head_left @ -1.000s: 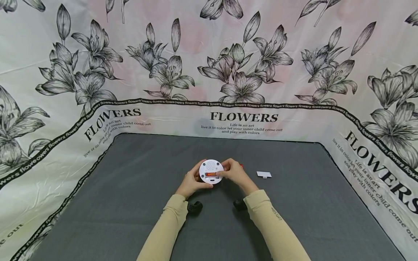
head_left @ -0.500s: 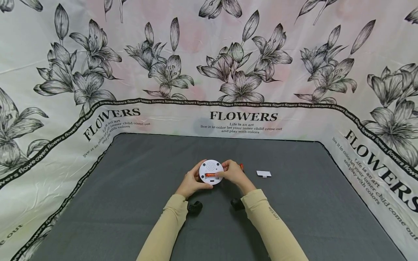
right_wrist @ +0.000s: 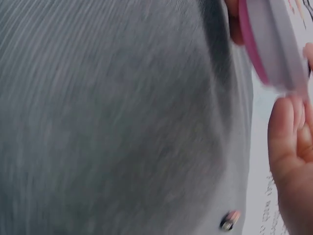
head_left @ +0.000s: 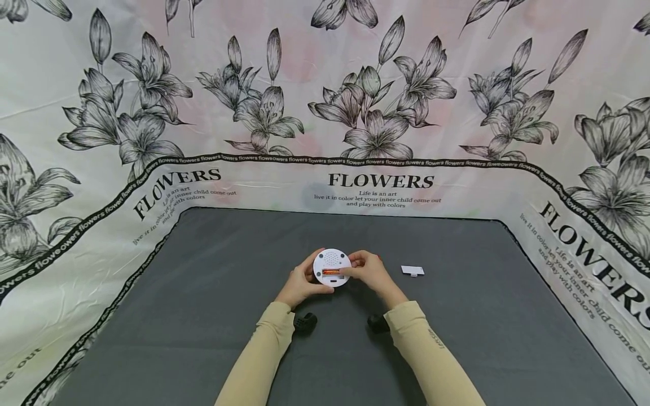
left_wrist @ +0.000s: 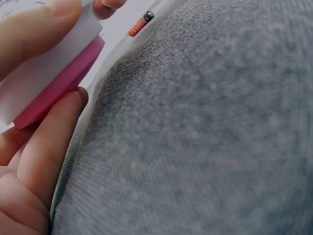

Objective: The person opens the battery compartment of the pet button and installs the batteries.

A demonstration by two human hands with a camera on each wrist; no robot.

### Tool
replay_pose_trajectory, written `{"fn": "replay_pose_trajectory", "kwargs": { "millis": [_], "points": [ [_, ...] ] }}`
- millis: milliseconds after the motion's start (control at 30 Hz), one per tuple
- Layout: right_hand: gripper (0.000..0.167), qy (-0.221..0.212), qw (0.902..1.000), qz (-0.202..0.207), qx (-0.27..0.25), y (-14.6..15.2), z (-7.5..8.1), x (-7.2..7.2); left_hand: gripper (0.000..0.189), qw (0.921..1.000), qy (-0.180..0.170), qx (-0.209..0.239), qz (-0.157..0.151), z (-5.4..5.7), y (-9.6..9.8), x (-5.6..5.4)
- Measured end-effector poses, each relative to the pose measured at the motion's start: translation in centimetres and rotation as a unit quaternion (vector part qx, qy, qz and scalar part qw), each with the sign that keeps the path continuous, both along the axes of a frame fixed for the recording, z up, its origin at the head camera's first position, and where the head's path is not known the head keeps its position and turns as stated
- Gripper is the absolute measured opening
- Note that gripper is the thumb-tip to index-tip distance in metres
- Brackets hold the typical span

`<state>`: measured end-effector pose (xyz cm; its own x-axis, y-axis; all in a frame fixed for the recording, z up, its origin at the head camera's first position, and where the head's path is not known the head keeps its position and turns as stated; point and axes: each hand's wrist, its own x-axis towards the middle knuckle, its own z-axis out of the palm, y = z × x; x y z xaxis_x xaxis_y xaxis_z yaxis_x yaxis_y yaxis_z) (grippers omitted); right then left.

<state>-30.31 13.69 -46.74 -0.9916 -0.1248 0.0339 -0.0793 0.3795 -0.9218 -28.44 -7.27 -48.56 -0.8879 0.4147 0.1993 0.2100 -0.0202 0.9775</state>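
Note:
My left hand [head_left: 303,283] grips a round white device [head_left: 332,260] by its left edge, thumb on the near side. Its back faces up, with speaker holes, dark feet and a battery slot. One orange battery [head_left: 332,272] lies in that slot. At the right rim, my right hand [head_left: 374,274] has its thumb at the battery's right end and its fingers curled against the device's edge. A pink underside [left_wrist: 61,83] shows in the left wrist view. A second battery [left_wrist: 141,23], orange and black, lies loose on the cloth; the right hand hides it in the head view.
A small white battery cover [head_left: 412,270] with a tab lies right of the right hand on the grey cloth [head_left: 244,242]. Behind rises a flower-printed curtain [head_left: 381,192]. Black wrist cameras [head_left: 305,324] hang under both wrists.
The right hand shifts slightly while its thumb stays at the slotted battery. The loose battery, glimpsed earlier beside that hand in the head view, is now covered. The left hand keeps its hold.

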Motion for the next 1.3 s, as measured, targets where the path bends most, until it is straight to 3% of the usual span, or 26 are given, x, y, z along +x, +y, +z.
{"fn": "replay_pose_trajectory", "kwargs": {
  "millis": [133,400,500,867,1300],
  "points": [
    [0.034,0.025,0.999,0.005,-0.037,1.3,-0.5,-0.1,0.094,0.9999,-0.002,0.005,0.01,-0.1,0.1,0.0],
    [0.033,0.05,0.994,-0.084,-0.049,4.6,-0.2,-0.3,0.095,0.9998,-0.006,0.02,0.006,-0.1,0.1,-0.1],
    [0.033,0.047,0.9927,-0.106,-0.033,5.6,-0.4,-0.3,0.095,0.9998,-0.006,0.02,0.005,-0.1,0.1,-0.1],
    [0.034,0.033,0.9807,-0.146,0.125,6.2,-1.1,-1.1,0.096,0.9997,-0.005,0.024,0.008,-0.4,0.1,-0.2],
    [0.033,-0.007,0.9723,-0.154,0.176,5.9,-1.0,-1.6,0.096,0.9996,-0.014,0.022,0.011,-0.3,0.1,-0.2]
  ]
}}
